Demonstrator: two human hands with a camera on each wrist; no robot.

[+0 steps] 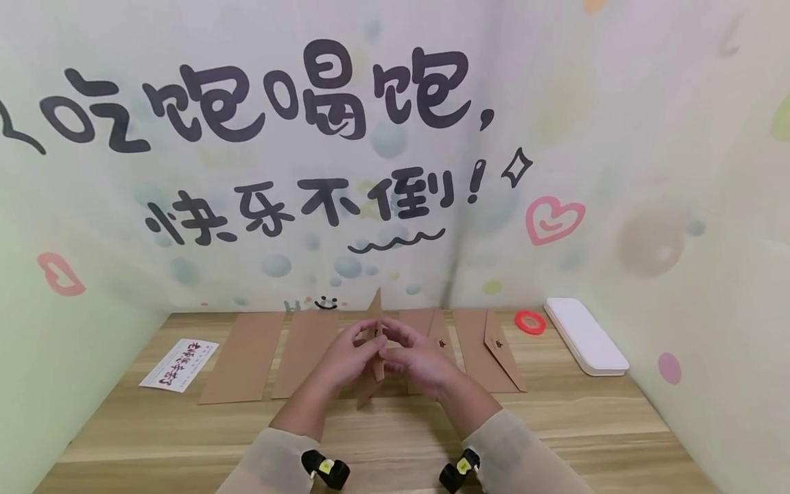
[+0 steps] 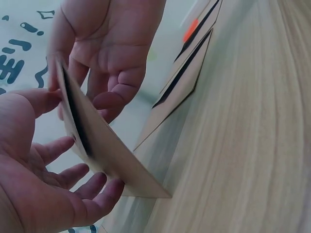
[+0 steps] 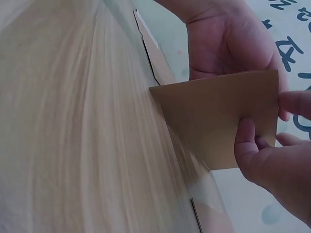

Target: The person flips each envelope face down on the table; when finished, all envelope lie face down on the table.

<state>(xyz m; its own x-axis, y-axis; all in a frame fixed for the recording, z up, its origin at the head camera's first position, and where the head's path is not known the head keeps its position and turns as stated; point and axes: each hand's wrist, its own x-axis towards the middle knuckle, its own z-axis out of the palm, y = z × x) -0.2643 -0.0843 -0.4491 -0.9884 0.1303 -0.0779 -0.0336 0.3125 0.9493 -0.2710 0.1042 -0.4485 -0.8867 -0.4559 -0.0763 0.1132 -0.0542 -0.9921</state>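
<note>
Left hand (image 1: 342, 360) and right hand (image 1: 428, 363) both pinch 1 brown envelope (image 3: 209, 114); light, even pressure should keep its edges uncreased.

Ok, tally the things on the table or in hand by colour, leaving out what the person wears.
Brown: 5 (held envelope, two flapped envelopes on the right, two plain rectangles on the left)
White: 2 (card with writing, case)
Red: 1 (ring)
Total: 8
</note>
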